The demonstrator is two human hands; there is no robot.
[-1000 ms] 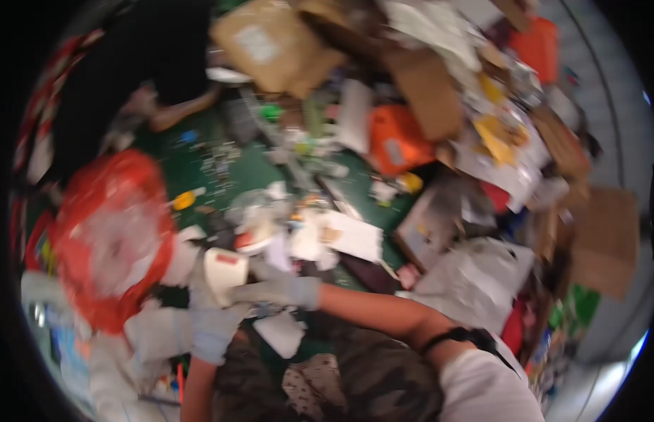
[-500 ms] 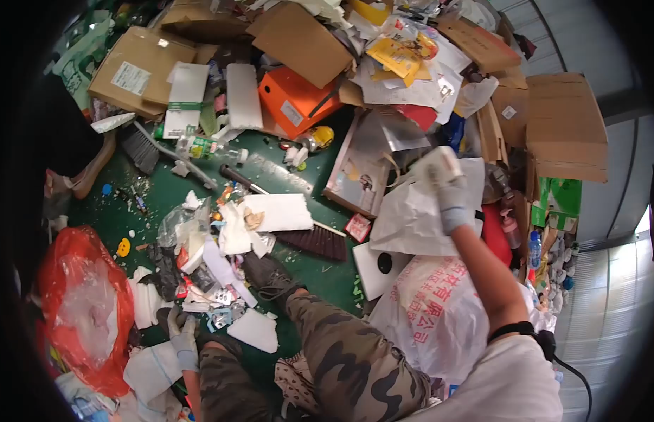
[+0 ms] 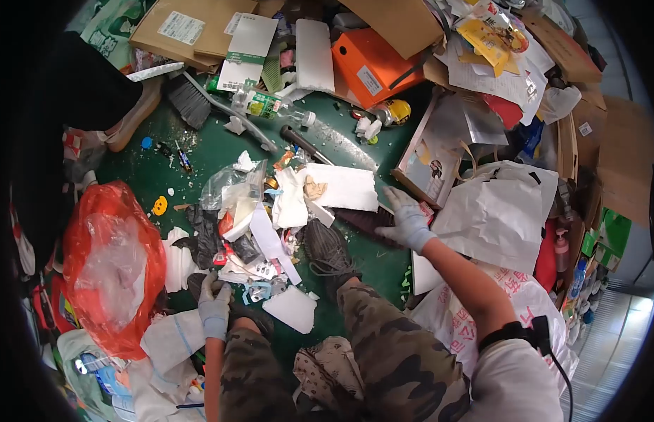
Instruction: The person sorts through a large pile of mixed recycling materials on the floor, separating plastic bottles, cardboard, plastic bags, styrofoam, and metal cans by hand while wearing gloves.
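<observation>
In the head view, the grey-gloved right hand (image 3: 408,224) is hovering spread open and empty over the dark bristled broom head (image 3: 355,221) lying on the green floor (image 3: 221,151). The gloved left hand (image 3: 214,304) is reaching into small white plastic scraps (image 3: 253,271), and I cannot tell whether it is gripping anything.

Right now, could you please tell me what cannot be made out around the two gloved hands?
Head view only.
- Left hand: fingers curl downward, so any grasp is hidden.
- Broom bristles: mostly covered by the white sheet and right hand.
- Orange box label: print too small.
- Red-lettered bag: text cut off by the right forearm.
</observation>
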